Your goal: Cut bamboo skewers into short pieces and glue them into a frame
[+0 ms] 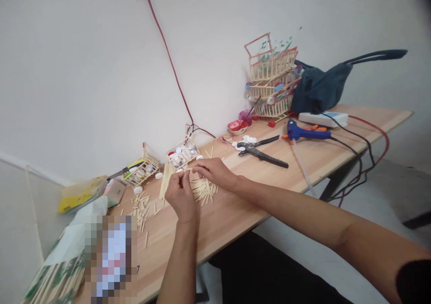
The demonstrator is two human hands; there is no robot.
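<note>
My left hand point(182, 195) and my right hand point(215, 173) meet above the middle of the wooden table. Both have closed fingers, pinching a thin pale stick between them; most of it is hidden by the fingertips. Under and beside my right hand lies a spread pile of short sticks point(204, 191). A bundle of longer sticks point(165, 182) is just left of my left hand, and more short pieces point(141, 209) are scattered farther left. Behind the hands stands a small stick basket point(183, 155) with white caps in it.
Black cutters point(262, 153) and a blue glue gun point(306, 132) lie on the right. Stacked stick baskets point(272, 81), a dark bag point(319, 88) and a red-stained bowl point(237, 126) are at the back. Another basket point(143, 171) and packs of sticks point(60, 275) are left.
</note>
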